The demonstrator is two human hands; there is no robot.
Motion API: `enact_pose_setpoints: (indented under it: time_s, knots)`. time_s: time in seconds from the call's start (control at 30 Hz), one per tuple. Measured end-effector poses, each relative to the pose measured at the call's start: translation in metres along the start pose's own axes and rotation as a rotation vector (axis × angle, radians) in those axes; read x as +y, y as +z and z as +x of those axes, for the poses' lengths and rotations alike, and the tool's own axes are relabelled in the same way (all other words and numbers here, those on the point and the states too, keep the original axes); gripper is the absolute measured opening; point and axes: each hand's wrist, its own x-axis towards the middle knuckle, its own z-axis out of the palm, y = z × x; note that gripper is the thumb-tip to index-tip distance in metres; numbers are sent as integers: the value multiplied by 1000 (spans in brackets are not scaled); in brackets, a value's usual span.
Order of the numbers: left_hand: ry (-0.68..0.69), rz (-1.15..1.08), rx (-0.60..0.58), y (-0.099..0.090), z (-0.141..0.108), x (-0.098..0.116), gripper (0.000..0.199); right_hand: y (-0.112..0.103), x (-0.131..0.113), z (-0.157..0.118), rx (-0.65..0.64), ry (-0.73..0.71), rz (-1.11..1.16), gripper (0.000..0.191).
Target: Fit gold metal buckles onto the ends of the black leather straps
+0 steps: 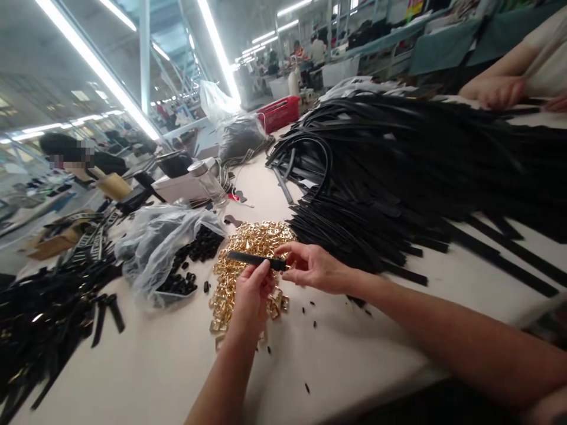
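My left hand point(254, 289) pinches a short black strap point(250, 258) between thumb and fingers, above a heap of gold buckles point(225, 283). At the strap's right end, my right hand point(310, 267) has its thumb and fingertips closed around the tip; whether a small part sits between them is too small to tell. Left of the buckles, small black loops point(206, 243) spill from a clear plastic bag point(153, 251). Black straps point(354, 230) lie in a large pile to the right of the buckles.
Finished-looking black straps point(57, 313) are heaped at the left. Farther back stand a glass jar point(207, 182), a red basket point(279, 114) and a filled plastic bag point(239, 133). Another person's hand point(500, 91) is at the upper right. Tiny black bits lie near the front edge.
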Motion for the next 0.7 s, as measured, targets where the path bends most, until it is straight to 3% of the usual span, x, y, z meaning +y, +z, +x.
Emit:
enact_pose_setpoints:
  time_s: [0.33,0.5,0.7]
  knots:
    - [-53,-51,-14,3,-1,1,34,-3,-6,-2,-44,-2,2,48]
    - [41,5,2,2,-1,-3,37,-5,-8,0,-69,94,230,32]
    - [183,168,-78,-5,-2,-7,28,-7,-7,1,-71,117,170,30]
